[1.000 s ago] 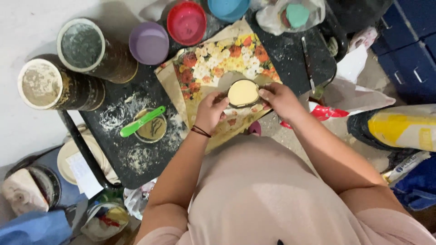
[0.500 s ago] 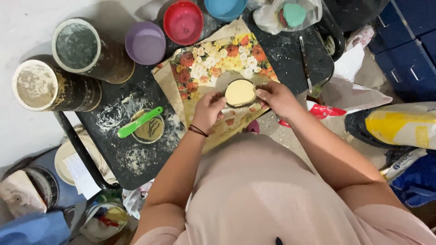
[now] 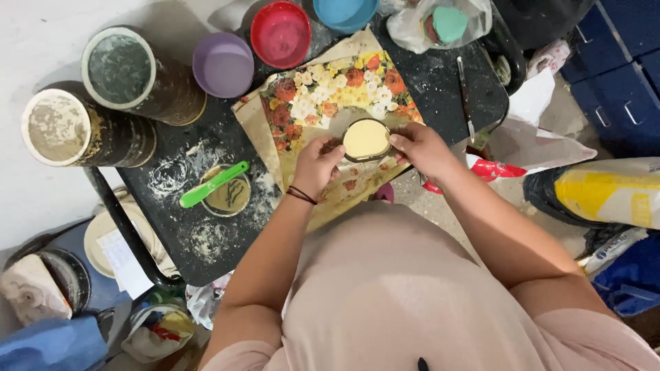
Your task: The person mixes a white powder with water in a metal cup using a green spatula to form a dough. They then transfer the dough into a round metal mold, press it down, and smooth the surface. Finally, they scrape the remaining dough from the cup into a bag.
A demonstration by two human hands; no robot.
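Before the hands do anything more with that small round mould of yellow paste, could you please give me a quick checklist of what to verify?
1. Left hand on the round mould: ok, fingertips at its left rim.
2. Right hand on the mould: ok, fingers at its right rim.
3. Mould resting on the floral cloth: ok.
4. Yellow filling level with the rim: cannot tell from above.
5. Green spatula out of the way: ok, lying across a small dish to the left.
6. Black table clean: not ok, white powder scattered on its left part.

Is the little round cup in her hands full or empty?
Full: pale yellow stuff fills the round cup to its rim.
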